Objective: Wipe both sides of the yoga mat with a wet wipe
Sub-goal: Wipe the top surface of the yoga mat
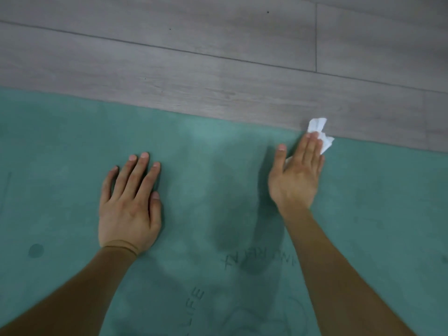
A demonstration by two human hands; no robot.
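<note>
A teal yoga mat (198, 151) lies flat on the floor and fills the lower part of the view, with faint printed lettering near me. My left hand (129, 202) rests palm down on the mat, fingers straight and slightly spread. My right hand (298, 170) presses a crumpled white wet wipe (318, 132) flat against the mat with straight fingers, right at the mat's far edge. Part of the wipe sticks out past my fingertips onto the floor. A darker damp patch shows on the mat between my hands.
Grey wood-plank floor (218, 57) runs along the far side of the mat. A dark round mark (36, 251) sits on the mat at the left.
</note>
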